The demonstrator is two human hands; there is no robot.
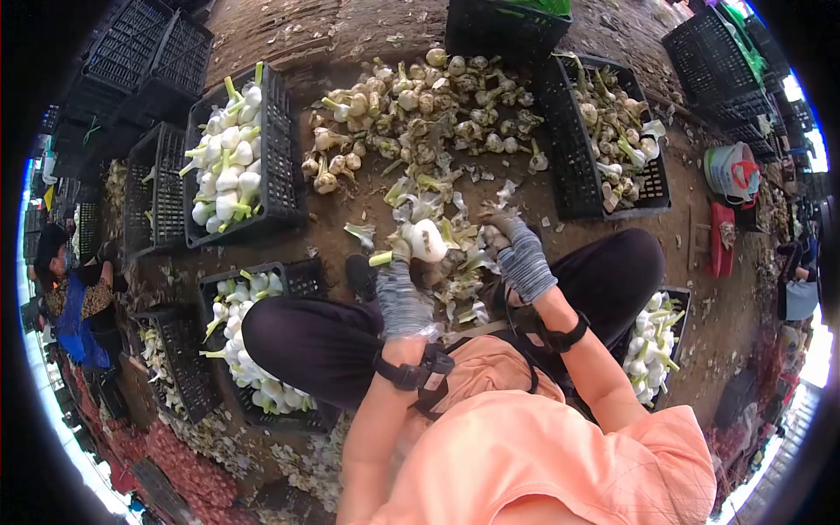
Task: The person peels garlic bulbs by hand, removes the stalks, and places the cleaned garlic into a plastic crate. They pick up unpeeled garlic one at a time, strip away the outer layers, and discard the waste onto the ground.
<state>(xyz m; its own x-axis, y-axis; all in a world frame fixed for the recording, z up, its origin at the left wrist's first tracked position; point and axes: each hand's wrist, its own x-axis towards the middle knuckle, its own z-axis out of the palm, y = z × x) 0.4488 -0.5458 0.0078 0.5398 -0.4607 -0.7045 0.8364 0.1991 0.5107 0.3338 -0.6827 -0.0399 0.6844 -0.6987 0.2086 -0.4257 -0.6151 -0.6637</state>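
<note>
My left hand (403, 289), in a grey knitted glove, grips a white garlic bulb (428, 241) whose cut green stem points left. My right hand (523, 261), gloved alike, is a short way to the right with its fingers curled in. Pale papery skin shows at its fingertips, but what it holds, if anything, I cannot make out. Loose garlic skins (468, 284) lie on the ground between and below the hands. Just beyond them spreads a heap of unpeeled, dirty garlic bulbs (429, 109).
A black crate (284, 166) of white garlic stands front left, another crate (302, 278) by my left knee. At right, a crate (560, 144) holds dirtier bulbs. White garlic (652, 346) fills one beside my right leg. A bucket (731, 171) is far right; another person (79, 297) sits far left.
</note>
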